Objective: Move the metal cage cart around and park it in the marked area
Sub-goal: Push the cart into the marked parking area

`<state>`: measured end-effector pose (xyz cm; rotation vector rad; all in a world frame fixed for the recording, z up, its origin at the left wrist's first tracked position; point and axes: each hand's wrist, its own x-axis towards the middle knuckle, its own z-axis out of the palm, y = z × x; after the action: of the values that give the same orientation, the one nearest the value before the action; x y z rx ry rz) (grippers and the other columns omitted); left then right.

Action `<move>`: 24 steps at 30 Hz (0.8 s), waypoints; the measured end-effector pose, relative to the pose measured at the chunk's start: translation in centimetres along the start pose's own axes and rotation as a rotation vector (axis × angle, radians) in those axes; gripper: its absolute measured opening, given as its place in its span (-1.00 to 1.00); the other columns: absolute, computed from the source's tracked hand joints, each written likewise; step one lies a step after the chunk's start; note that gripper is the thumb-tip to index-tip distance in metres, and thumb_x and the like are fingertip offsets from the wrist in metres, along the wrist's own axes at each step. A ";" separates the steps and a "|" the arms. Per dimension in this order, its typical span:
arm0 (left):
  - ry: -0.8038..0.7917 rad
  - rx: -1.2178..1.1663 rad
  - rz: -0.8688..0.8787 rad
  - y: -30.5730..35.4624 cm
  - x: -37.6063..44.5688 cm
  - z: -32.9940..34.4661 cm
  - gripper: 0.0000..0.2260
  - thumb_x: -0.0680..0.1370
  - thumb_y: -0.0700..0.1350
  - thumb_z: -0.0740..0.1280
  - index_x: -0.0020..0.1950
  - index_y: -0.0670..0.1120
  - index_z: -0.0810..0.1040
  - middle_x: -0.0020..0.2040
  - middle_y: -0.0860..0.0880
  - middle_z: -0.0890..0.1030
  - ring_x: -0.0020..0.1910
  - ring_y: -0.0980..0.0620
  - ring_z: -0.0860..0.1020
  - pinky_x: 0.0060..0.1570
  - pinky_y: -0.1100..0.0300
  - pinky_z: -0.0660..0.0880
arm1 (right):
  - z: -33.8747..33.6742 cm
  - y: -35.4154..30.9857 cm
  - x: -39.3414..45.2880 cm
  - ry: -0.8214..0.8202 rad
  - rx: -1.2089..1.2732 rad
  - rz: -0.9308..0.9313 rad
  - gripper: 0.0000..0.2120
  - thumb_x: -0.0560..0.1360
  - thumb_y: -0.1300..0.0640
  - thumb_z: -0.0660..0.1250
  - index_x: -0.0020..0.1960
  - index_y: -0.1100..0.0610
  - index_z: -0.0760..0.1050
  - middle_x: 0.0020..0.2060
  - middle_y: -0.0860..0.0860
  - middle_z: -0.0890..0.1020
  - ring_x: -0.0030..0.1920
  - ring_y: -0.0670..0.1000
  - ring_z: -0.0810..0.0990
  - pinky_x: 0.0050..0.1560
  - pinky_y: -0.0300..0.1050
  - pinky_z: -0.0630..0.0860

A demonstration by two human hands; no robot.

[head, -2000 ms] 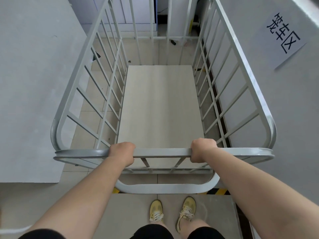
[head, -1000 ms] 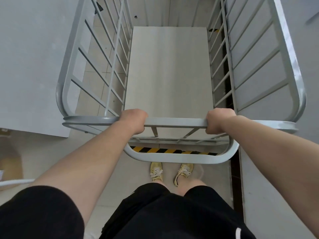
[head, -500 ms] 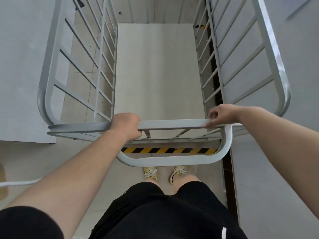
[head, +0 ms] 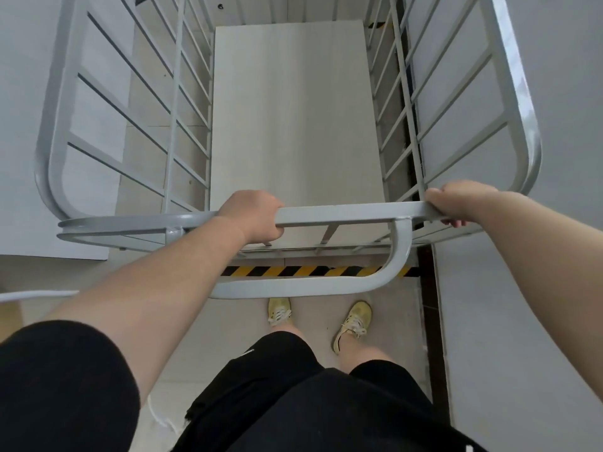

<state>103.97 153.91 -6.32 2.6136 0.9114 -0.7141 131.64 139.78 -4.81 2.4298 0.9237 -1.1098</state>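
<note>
The grey metal cage cart stands straight ahead of me, with barred sides and a pale wooden deck that carries nothing. My left hand is wrapped around the cart's near top rail, left of centre. My right hand rests at the rail's right end near the corner, fingers curled loosely over the bar. A yellow-and-black striped floor line runs across the tiles under the cart's near end, seen through the lower looped handle.
Grey wall panels close in on both sides: the left panel and the right wall. A dark gap runs along the right wall's foot. A white cable lies at the left. My yellow shoes stand behind the line.
The cart has rolled forward between the panels, and the striped line has come into view under its near end. My right hand slid from mid-rail to the right corner and loosened.
</note>
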 end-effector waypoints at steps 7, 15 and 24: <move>0.009 0.007 0.016 -0.7 -0.1 0.7 -0.93 0.49 0.01 0.26 -0.17 0.06 0.43 -0.28 0.04 0.46 -0.23 -0.01 0.49 -0.29 0.20 0.39 | 0.8 -0.2 -0.1 0.069 -0.020 0.002 -0.53 0.57 0.02 -0.01 -0.34 0.22 0.47 -0.45 0.12 0.53 -0.40 0.08 0.45 -0.27 -0.13 0.34; 0.035 0.060 0.019 -1.5 -2.2 1.9 -0.92 0.49 0.02 0.26 -0.15 0.03 0.45 -0.24 0.01 0.48 -0.21 -0.04 0.48 -0.26 0.18 0.37 | 3.1 -0.9 -2.0 0.084 -0.016 0.000 -0.53 0.55 0.02 -0.02 -0.37 0.22 0.47 -0.48 0.10 0.53 -0.42 0.08 0.45 -0.30 -0.14 0.33; 0.047 0.049 0.014 -1.3 -2.7 2.2 -0.89 0.49 0.02 0.26 -0.19 0.02 0.40 -0.24 0.00 0.47 -0.21 -0.05 0.46 -0.26 0.18 0.35 | 3.8 -0.6 -2.0 0.134 -0.048 0.001 -0.51 0.54 0.03 -0.02 -0.42 0.21 0.45 -0.49 0.09 0.53 -0.44 0.07 0.44 -0.32 -0.15 0.30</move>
<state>100.54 152.72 -6.83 2.6878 0.8982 -0.6824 128.18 137.38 -5.71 2.4892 0.9771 -0.9224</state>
